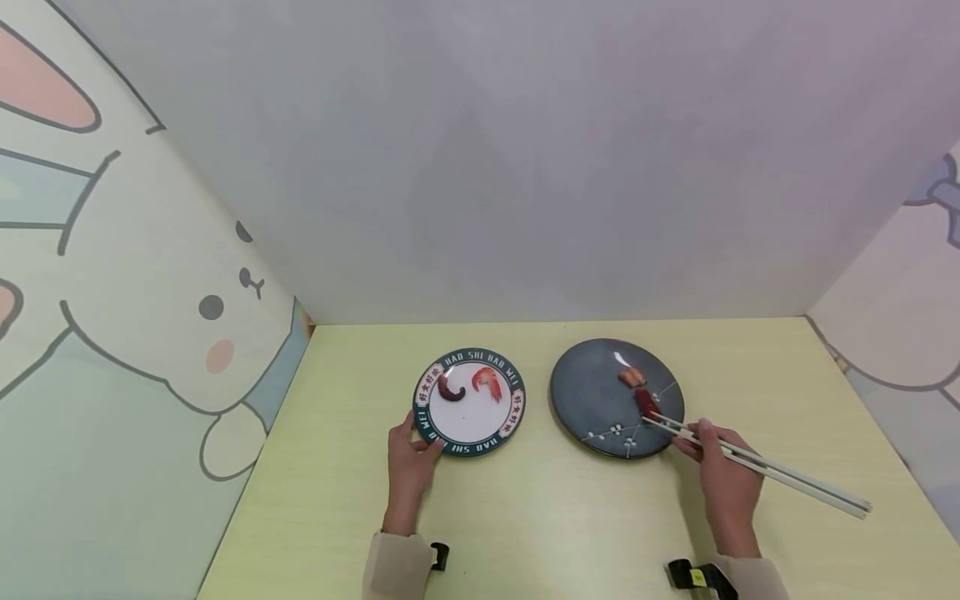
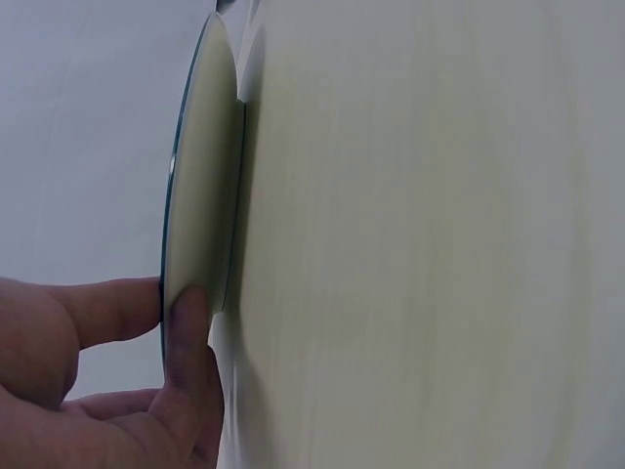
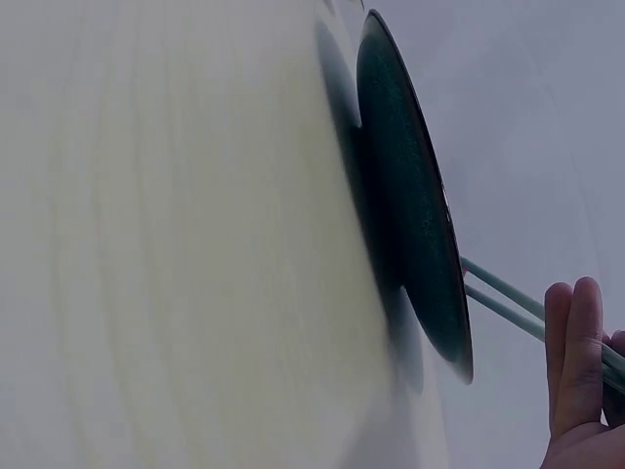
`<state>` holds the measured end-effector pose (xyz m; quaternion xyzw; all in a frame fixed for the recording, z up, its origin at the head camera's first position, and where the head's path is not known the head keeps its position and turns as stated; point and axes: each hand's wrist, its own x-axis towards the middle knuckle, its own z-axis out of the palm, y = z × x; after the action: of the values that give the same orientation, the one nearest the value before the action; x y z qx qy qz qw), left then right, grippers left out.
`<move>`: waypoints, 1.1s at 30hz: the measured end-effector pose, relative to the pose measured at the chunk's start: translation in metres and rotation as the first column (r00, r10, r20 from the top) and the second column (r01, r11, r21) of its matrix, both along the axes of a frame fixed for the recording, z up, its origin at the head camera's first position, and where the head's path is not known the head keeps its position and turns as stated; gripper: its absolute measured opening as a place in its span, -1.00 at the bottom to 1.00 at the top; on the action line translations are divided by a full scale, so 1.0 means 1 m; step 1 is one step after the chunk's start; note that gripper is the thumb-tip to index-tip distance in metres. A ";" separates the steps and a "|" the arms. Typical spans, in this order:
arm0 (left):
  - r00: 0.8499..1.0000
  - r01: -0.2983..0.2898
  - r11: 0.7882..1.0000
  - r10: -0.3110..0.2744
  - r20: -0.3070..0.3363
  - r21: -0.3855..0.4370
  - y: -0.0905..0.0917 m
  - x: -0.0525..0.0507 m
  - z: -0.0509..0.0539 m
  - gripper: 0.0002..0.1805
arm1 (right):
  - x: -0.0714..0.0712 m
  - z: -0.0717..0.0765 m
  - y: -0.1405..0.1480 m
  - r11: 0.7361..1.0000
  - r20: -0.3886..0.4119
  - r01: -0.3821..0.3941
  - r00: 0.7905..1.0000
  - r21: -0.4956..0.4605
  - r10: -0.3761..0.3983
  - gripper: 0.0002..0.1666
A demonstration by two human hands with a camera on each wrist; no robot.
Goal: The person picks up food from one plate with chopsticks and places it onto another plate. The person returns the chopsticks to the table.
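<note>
My left hand (image 1: pixel 411 468) pinches the near left rim of a white plate with a dark green lettered border (image 1: pixel 463 422); in the left wrist view the thumb and fingers lie on both sides of that rim. On this plate are a curled dark brown piece (image 1: pixel 451 388) and an orange-red shrimp (image 1: pixel 488 382). My right hand (image 1: pixel 726 477) holds a pair of pale chopsticks (image 1: pixel 795 479). Their tips touch or nearly touch a dark red food piece (image 1: pixel 647 404) on a blue-grey plate (image 1: pixel 588 400); whether they grip it I cannot tell. A light brown piece (image 1: pixel 632 377) lies just beyond.
Both plates stand side by side on a pale yellow table (image 1: pixel 517 525). A plain grey wall (image 1: pixel 525 167) rises behind the table's back edge. Cartoon-printed walls (image 1: pixel 142 333) flank it on both sides.
</note>
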<state>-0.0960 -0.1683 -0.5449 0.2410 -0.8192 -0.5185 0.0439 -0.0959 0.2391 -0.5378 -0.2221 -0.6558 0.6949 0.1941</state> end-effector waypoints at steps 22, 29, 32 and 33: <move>1.000 -0.003 1.000 0.003 0.000 -0.004 0.000 0.002 0.001 -0.15 | -0.002 0.011 -0.005 0.997 -0.058 -0.030 0.998 -0.072 0.026 -0.78; 1.000 -0.002 1.000 0.002 -0.007 -0.005 0.000 0.002 0.001 -0.15 | -0.004 0.013 -0.009 0.996 -0.047 -0.044 0.998 -0.074 0.040 -0.70; 1.000 -0.004 1.000 0.004 -0.006 0.002 0.001 0.002 0.002 -0.15 | -0.004 0.015 -0.011 0.995 -0.043 -0.051 0.998 -0.083 0.048 -0.73; 1.000 -0.005 1.000 0.006 -0.006 0.004 0.001 0.002 0.002 -0.15 | -0.004 0.015 -0.012 0.995 -0.044 -0.051 0.998 -0.086 0.048 -0.73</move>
<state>-0.0945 -0.1675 -0.5431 0.2419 -0.8175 -0.5205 0.0472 -0.0996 0.2267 -0.5225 -0.1996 -0.6259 0.7320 0.1804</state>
